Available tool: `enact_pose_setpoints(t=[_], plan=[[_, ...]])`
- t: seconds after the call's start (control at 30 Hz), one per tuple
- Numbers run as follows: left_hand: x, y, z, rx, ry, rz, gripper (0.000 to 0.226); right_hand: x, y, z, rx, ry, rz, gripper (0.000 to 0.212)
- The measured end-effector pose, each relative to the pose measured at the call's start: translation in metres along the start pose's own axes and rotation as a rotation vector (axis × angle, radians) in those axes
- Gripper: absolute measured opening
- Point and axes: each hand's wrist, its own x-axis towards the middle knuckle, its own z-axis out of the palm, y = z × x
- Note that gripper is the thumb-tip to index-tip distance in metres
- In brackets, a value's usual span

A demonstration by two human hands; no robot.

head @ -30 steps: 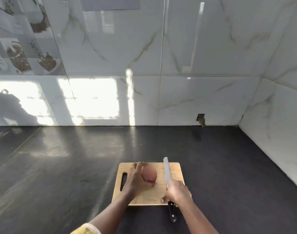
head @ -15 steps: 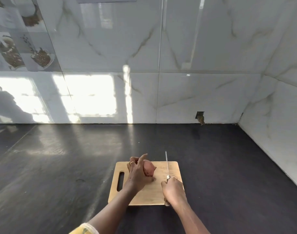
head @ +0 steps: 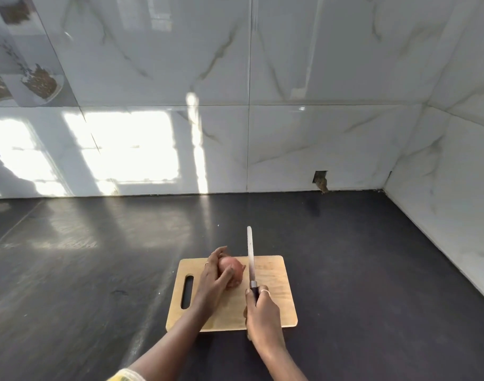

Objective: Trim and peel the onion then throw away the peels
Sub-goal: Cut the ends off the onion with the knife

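Head view. A wooden board lies on the dark worktop toward its near edge, with the slot handle at the board's left end.

The onion rests on the far half of the board, a little left of centre. Its long axis runs left to right, roughly parallel to the board's far edge, and its tapered end points right, toward the knife.

The left hand grips the onion from the left. Its fingers curl over the far side and its thumb lies across the near side.

The right hand is wrapped round the dark knife handle above the board's near right part.

The blade runs near to far, across the onion's axis, and is seen narrow with its spine up. Its tip reaches past the board's far edge, over the worktop. The blade stands just beside the tapered end; whether the two touch cannot be told.

Compared with one second earlier, the blade no longer shows its broad side, and the right hand has moved in from the board's near edge. Compared with half a second earlier, the blade has shifted left and the gap to the onion has almost closed. The left hand's grip is unchanged.
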Motion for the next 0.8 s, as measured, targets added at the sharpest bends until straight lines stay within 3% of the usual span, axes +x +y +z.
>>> enact_pose_setpoints(t=[0.1, 0.33, 0.6, 0.8], plan=[[-0.001, 0.002, 0.003, 0.037, 0.012, 0.059, 0.050, -0.003, -0.006, 0.001, -0.050, 0.001, -0.025, 0.020], [0.000, -0.001, 0.008, 0.048, 0.131, 0.032, 0.014, -0.009, -0.018, -0.003, -0.115, -0.045, 0.005, 0.022], [0.008, 0.005, 0.017, 0.079, 0.203, 0.033, 0.018, -0.005, -0.025, -0.003, -0.197, -0.044, 0.023, 0.025], [0.015, -0.003, 0.019, 0.071, 0.229, 0.064, 0.008, -0.006, -0.032, -0.003, -0.325, -0.102, -0.005, 0.029]])
